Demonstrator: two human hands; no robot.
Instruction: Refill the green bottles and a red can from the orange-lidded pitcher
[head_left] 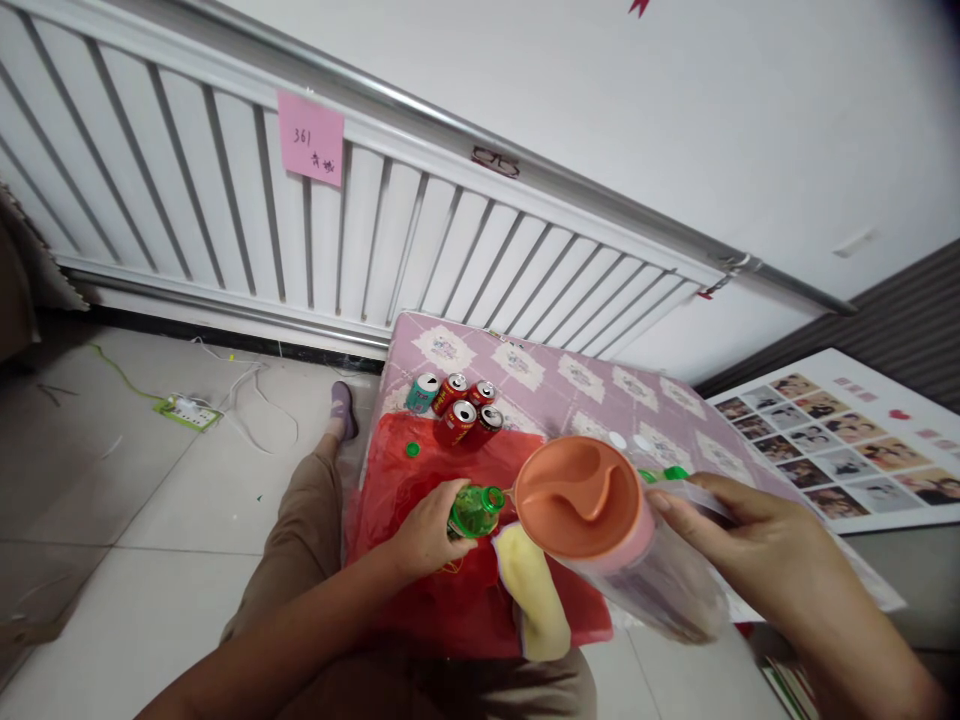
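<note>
My left hand point(431, 535) is wrapped around a green plastic bottle point(474, 512), whose mouth is uncapped and leans right. In my right hand point(757, 520) is the handle of a clear pitcher point(667, 590) with an orange lid point(574, 495). The pitcher is tilted left, its spout close to the bottle's mouth, and a thin trickle seems to run between them. A green bottle cap point(412, 450) lies on the red plastic sheet point(397, 480). Below the pitcher is a yellow cloth point(536, 595).
Several opened drink cans point(456, 420) stand grouped at the table's point(532, 365) left rear. Something green point(675, 472) is partly hidden behind the pitcher. A white radiator point(450, 240) runs along the wall. A photo board point(847, 430) leans at right; a power strip point(187, 412) lies on the floor.
</note>
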